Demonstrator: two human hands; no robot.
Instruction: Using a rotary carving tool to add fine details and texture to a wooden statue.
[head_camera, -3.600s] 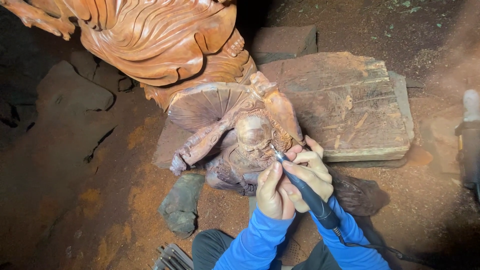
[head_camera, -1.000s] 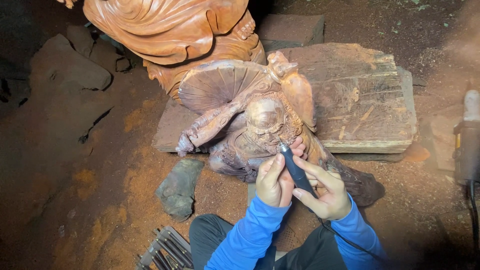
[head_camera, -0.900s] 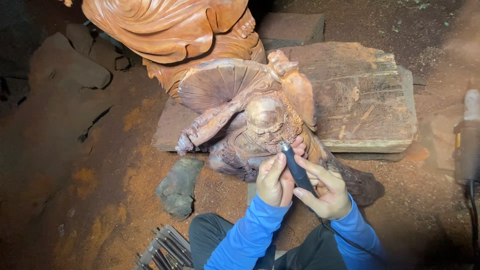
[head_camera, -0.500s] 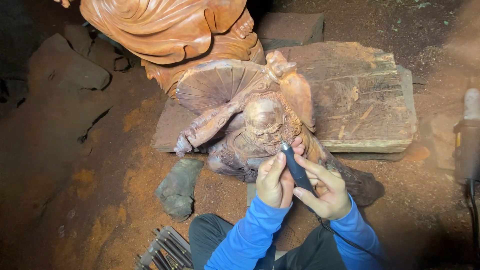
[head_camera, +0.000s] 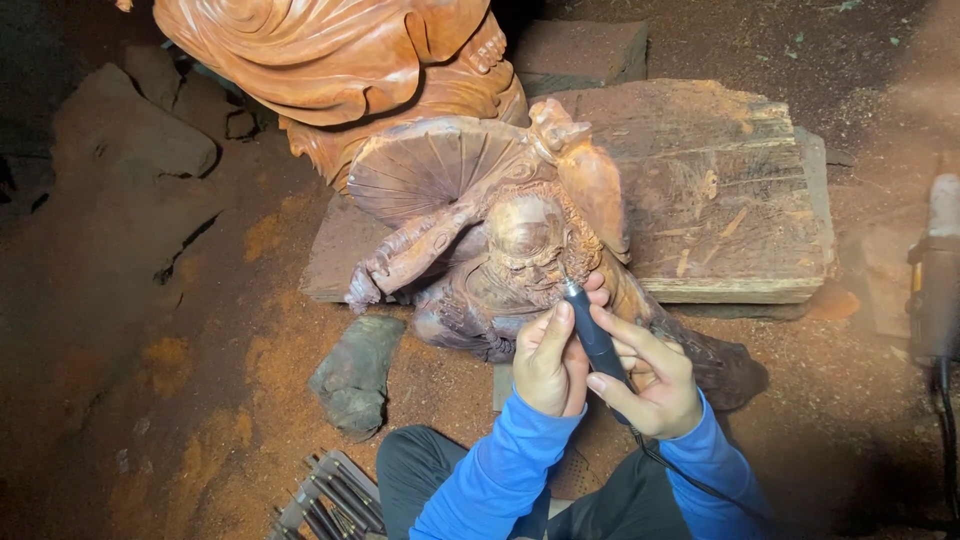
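A brown wooden figure carving (head_camera: 490, 230) with a fan-shaped part lies on the dusty ground against a flat wood slab (head_camera: 720, 190). My right hand (head_camera: 650, 380) grips a dark pen-shaped rotary carving tool (head_camera: 592, 335) whose tip touches the figure's face area. My left hand (head_camera: 548, 358) is closed around the tool's front end, thumb along it, steadying it beside the carving. A thin black cord (head_camera: 690, 480) runs back from the tool past my blue sleeve.
A large orange-brown carved statue (head_camera: 340, 60) stands behind the figure. A grey stone (head_camera: 355, 370) lies left of my knees, and a set of metal chisels (head_camera: 330, 495) lies at the bottom. A power tool (head_camera: 935, 290) with cable sits at the right edge.
Since the oldest frame the view has shifted and my hands have moved lower on the carving. Over the last second both hands and the tool stay almost still.
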